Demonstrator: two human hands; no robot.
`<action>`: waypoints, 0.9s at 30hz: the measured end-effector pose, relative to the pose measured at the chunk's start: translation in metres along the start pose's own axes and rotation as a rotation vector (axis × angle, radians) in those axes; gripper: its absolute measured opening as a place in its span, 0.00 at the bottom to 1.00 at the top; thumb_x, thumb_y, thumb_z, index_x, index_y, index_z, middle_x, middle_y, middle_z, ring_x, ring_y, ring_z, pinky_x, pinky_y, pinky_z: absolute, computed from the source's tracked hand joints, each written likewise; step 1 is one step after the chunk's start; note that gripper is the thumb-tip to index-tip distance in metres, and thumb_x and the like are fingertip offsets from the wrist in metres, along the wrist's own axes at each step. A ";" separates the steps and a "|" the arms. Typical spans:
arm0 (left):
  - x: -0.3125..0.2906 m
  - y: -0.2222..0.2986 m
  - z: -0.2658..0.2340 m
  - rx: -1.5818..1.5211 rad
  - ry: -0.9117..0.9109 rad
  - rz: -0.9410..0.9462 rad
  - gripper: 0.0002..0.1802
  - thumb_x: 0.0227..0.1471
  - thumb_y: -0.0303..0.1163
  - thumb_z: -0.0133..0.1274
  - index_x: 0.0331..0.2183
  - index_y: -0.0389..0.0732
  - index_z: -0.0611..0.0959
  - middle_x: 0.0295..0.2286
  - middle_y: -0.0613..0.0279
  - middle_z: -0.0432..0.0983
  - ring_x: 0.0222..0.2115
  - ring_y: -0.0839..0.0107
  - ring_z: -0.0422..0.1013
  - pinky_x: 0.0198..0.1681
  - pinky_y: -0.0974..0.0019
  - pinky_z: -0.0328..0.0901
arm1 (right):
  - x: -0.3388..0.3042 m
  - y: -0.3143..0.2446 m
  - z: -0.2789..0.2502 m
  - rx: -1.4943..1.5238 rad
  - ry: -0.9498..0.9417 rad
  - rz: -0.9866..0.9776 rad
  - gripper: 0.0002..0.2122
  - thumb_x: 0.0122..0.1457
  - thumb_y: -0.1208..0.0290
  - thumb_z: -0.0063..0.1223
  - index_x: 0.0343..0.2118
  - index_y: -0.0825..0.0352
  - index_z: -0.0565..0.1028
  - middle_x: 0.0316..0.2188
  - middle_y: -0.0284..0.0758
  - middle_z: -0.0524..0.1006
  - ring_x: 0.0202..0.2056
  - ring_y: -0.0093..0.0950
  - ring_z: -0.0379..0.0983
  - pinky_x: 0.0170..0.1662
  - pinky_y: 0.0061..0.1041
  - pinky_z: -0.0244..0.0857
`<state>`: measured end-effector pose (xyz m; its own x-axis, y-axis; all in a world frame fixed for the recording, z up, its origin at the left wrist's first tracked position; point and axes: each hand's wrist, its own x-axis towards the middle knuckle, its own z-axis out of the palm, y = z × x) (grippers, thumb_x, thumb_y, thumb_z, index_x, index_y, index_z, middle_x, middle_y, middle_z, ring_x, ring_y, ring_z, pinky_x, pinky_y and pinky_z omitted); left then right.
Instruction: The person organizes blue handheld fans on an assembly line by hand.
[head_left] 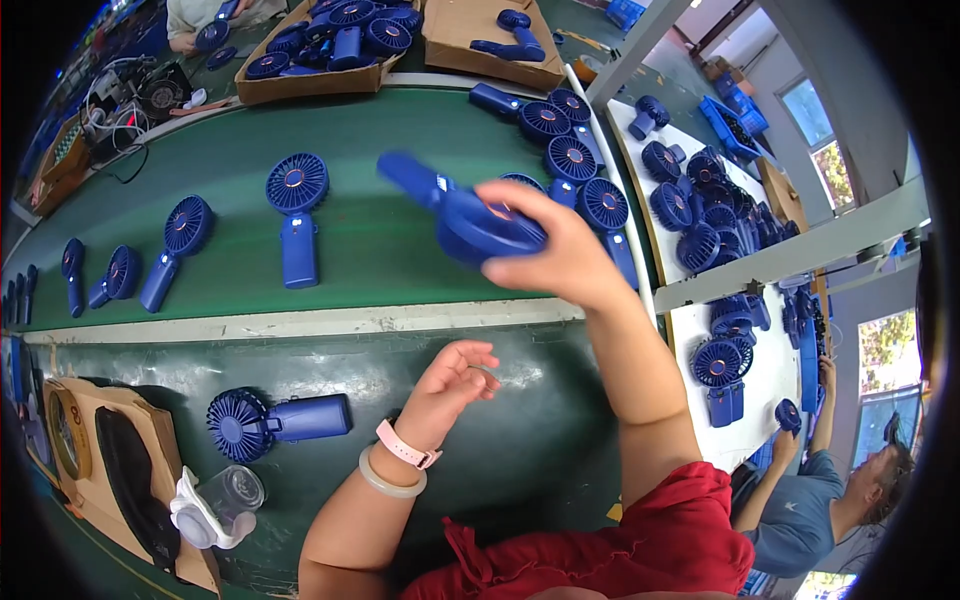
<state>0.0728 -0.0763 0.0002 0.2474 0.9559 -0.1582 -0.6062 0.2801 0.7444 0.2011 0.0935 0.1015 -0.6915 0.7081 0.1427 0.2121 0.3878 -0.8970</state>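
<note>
My right hand [555, 245] grips a blue handheld fan [465, 225] by its round head, above the green conveyor belt [375, 130]. The handle points up and left, and motion blurs the fan a little. My left hand [455, 385] is empty, its fingers loosely bent and apart, over the dark green worktable [520, 440]. To its left another blue fan [275, 420] lies on the table, face down or turned away; I cannot tell which. Past the held fan, several more fans [571, 157] crowd the belt's right end.
Along the belt lies a spaced row of fans [297, 185]. Cardboard boxes [310, 85] with fans stand behind it. A clear cup [238, 492] and a cardboard piece [95, 420] sit at left. Rightward are a metal post [770, 255], a fan-covered white table [690, 400] and a co-worker [800, 505].
</note>
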 end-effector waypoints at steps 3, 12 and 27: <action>0.002 0.002 -0.007 -0.385 0.026 -0.052 0.19 0.56 0.38 0.41 0.47 0.40 0.66 0.42 0.58 0.67 0.37 0.70 0.68 0.41 0.66 0.63 | -0.054 -0.012 -0.031 0.451 -0.265 0.057 0.41 0.33 0.55 0.67 0.49 0.77 0.65 0.49 0.50 0.66 0.50 0.37 0.64 0.55 0.32 0.53; -0.001 0.007 -0.005 -0.077 -0.341 -0.023 0.45 0.45 0.50 0.55 0.55 0.33 0.57 0.48 0.51 0.64 0.45 0.61 0.66 0.40 0.57 0.68 | -0.110 0.000 -0.049 0.706 -0.316 0.128 0.35 0.45 0.48 0.59 0.47 0.74 0.65 0.46 0.52 0.68 0.47 0.37 0.67 0.48 0.32 0.63; 0.002 0.003 -0.011 -0.572 -0.291 0.084 0.26 0.55 0.40 0.44 0.53 0.39 0.61 0.48 0.48 0.63 0.42 0.58 0.68 0.39 0.59 0.67 | -0.056 0.088 0.002 -0.983 0.361 0.435 0.27 0.50 0.58 0.55 0.52 0.62 0.62 0.39 0.40 0.70 0.41 0.39 0.67 0.42 0.39 0.62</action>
<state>0.0631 -0.0729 -0.0047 0.3276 0.9362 0.1274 -0.9195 0.2850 0.2707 0.2577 0.0869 0.0138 -0.2210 0.9630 0.1542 0.9463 0.2500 -0.2051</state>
